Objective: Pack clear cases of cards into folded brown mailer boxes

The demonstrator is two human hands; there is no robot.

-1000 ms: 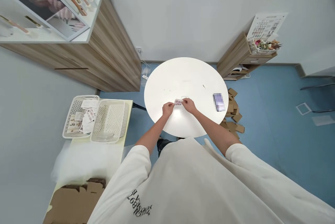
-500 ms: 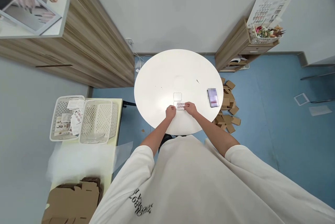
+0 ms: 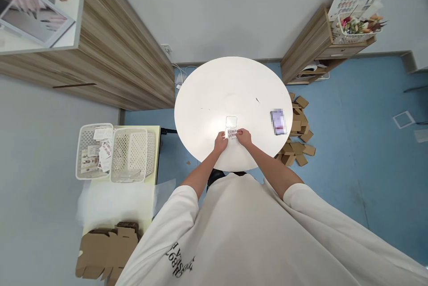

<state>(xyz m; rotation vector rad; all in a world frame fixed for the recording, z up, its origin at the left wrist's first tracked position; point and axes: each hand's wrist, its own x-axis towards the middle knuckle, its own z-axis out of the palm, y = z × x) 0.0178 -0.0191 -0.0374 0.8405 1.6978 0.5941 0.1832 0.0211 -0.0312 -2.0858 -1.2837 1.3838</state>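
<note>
On the round white table (image 3: 207, 85) lies a small clear plastic case, hinged open. Its near half (image 3: 232, 133) carries small pinkish pieces, and its empty lid (image 3: 231, 121) lies flat just beyond. My left hand (image 3: 220, 142) pinches the left edge of the near half. My right hand (image 3: 244, 136) pinches its right edge. Both hands rest low on the tabletop near its front rim.
A blurred purple card or phone (image 3: 278, 121) lies at the table's right edge. Flat cardboard pieces (image 3: 297, 136) litter the blue floor to the right. Two white baskets (image 3: 113, 153) sit on a side table at left, with folded cardboard (image 3: 107, 250) below. Wooden cabinets stand at back.
A second ago both hands held the case just above the table. It now lies opened flat with the lid beyond, and my hands stay on the near half. My head shifted slightly.
</note>
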